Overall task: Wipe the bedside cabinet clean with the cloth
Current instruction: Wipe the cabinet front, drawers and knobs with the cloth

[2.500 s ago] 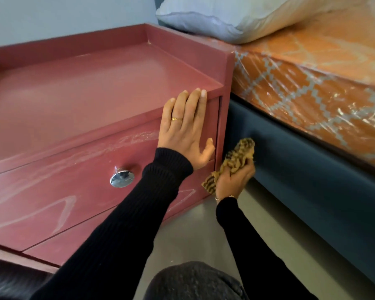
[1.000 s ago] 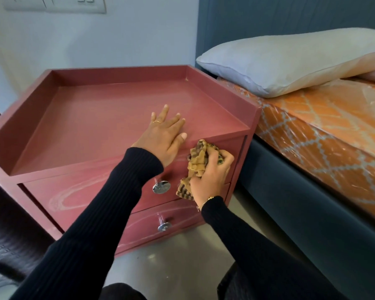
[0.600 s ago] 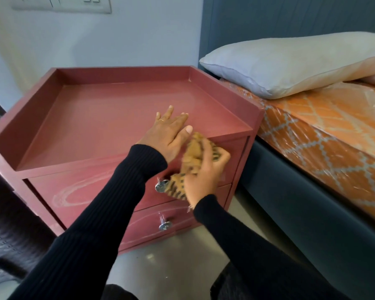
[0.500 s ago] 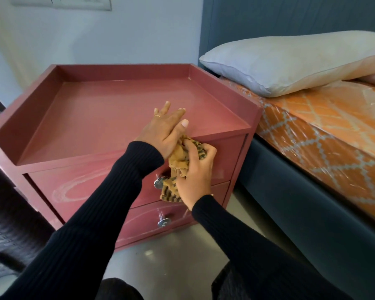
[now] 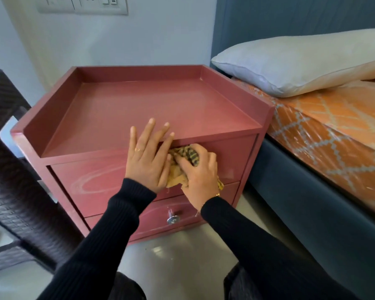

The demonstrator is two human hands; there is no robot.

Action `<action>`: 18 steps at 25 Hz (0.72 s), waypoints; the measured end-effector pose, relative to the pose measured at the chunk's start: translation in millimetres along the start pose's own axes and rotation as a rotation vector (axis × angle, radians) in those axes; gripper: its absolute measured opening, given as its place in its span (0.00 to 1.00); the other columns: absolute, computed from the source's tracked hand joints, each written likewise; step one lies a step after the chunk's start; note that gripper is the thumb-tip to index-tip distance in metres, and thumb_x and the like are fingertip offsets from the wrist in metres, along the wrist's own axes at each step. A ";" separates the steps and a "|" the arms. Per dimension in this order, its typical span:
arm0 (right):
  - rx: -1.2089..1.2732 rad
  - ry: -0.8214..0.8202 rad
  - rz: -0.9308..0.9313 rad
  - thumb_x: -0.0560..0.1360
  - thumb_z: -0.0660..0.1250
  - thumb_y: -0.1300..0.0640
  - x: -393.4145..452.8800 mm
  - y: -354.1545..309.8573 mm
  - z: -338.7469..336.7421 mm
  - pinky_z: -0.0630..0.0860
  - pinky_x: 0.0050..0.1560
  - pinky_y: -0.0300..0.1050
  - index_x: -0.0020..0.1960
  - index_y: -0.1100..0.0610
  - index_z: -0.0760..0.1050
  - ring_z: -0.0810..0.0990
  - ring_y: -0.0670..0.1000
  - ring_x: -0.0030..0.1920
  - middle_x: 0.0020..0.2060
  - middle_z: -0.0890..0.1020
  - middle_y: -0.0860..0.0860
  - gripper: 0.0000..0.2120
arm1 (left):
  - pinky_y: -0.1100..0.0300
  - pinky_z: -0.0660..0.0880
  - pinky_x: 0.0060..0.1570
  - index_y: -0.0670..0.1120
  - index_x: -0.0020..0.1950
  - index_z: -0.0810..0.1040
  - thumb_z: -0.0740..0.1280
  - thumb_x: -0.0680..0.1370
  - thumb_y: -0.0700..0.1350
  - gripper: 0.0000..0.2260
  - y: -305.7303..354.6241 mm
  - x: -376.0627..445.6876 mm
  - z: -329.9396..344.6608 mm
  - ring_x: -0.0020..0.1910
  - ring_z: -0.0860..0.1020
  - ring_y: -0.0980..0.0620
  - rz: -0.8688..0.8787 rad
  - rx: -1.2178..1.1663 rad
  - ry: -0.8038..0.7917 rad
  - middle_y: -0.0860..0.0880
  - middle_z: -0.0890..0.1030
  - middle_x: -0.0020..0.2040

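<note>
The crumpled yellow-and-dark striped cloth (image 5: 183,161) is pressed against the upper drawer front of the red wooden bedside cabinet (image 5: 121,109), just under the top's near edge. The right hand (image 5: 198,173) curls its fingers round it, bunching it. The left hand (image 5: 148,156) lies flat beside it, fingers straight over the edge. Pale smears mark the drawer front to the left. A grey pillow (image 5: 294,61) lies on the orange patterned mattress (image 5: 333,126) at right.

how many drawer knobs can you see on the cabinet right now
1. A metal knob shows on the lower drawer, below the right hand. The upper drawer's knob may be hidden behind the hands and cloth.
</note>
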State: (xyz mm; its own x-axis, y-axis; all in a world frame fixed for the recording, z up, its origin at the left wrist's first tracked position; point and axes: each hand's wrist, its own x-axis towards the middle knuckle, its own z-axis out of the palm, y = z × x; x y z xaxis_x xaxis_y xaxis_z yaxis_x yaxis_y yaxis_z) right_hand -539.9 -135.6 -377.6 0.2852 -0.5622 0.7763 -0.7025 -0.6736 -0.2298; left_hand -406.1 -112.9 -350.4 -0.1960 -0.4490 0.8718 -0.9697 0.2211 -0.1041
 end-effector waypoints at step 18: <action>-0.048 -0.053 0.050 0.55 0.75 0.67 1.4 14.5 -7.2 0.76 0.44 0.56 0.52 0.54 0.79 0.73 0.64 0.47 0.56 0.66 0.56 0.27 | 0.60 0.70 0.36 0.36 0.49 0.79 0.54 0.68 0.34 0.18 36.4 -70.6 23.3 0.38 0.72 0.50 -0.429 -0.249 -0.034 0.39 0.81 0.40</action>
State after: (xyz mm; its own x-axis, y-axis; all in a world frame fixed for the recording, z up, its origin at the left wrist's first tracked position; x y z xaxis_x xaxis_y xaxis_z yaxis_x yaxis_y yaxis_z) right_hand -554.4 -142.7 -375.7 0.2825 -0.6199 0.7320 -0.7465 -0.6214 -0.2381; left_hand -431.0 -93.3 -426.8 0.2041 -0.5722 0.7943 -0.9005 0.2085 0.3815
